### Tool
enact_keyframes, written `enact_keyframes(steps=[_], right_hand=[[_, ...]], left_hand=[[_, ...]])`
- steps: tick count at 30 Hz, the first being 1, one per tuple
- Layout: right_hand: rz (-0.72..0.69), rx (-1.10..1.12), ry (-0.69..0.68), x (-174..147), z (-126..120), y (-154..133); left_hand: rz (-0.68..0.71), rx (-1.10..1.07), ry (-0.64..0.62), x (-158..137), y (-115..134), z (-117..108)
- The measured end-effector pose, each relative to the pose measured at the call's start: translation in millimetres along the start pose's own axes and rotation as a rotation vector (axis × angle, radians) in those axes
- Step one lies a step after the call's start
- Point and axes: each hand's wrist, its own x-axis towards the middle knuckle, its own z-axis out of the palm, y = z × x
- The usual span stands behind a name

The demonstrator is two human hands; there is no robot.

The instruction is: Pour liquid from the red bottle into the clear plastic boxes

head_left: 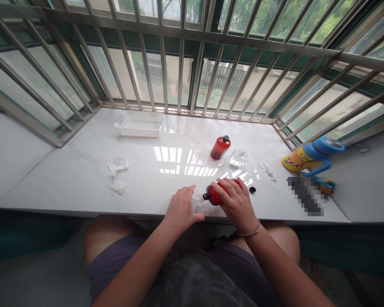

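Note:
My right hand (235,200) is wrapped round a red bottle (214,195), which is tilted on its side with its uncapped black neck pointing left. Just at that mouth is a small clear container (198,207), held between the thumb and fingers of my left hand (181,209). The neck of the bottle meets or nearly meets the container's top; whether liquid is flowing I cannot tell. A small black cap (252,189) lies on the white ledge (160,192) to the right of my right hand. Farther back stands a second red bottle (220,148) with its black cap on.
A white plastic basket (141,130) sits at the back left. Crumpled white tissues (117,166) lie on the left. A clear plastic packet (238,157) and a white scrap (267,171) are right of centre. A blue and yellow flask (307,157) stands far right. Metal bars (192,32) line the window.

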Motion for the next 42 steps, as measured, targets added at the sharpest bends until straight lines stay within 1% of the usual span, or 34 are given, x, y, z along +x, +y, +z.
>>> enact_keyframes(steps=[15, 33, 42], right_hand=[[-0.011, -0.017, -0.008, 0.4, 0.6, 1.6], [-0.028, -0.063, 0.019, 3.7, -5.5, 4.5], [-0.042, -0.075, 0.027, 7.0, -10.6, 5.8]], left_hand=[[0.006, -0.005, 0.008, 0.2, -1.4, 0.9], [-0.017, -0.009, -0.022, 0.3, 0.1, -0.8], [-0.018, -0.022, -0.013, -0.5, 0.0, -0.5]])
